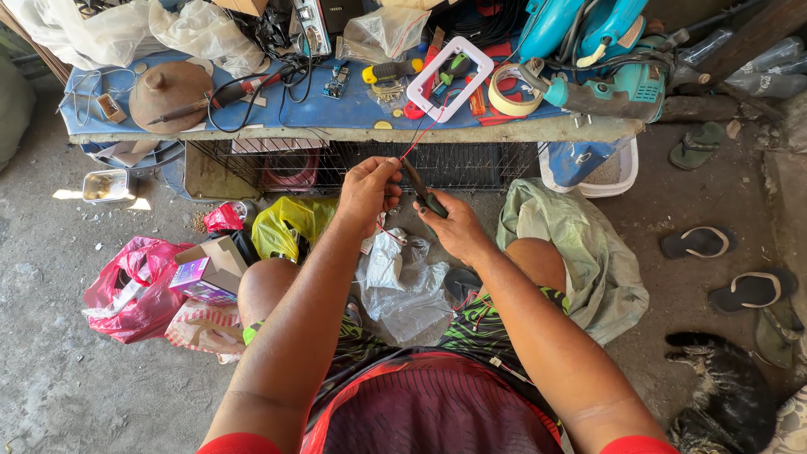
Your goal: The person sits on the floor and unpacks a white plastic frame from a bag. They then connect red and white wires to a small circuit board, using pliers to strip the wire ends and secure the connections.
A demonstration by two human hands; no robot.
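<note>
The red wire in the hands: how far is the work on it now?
Done: the thin red wire already runs from the white frame on the bench down to the hands. In hand: the left hand pinches the wire while the right hand holds a dark-handled tool against it. Left: whether the wire end is stripped or cut is too small to tell.
</note>
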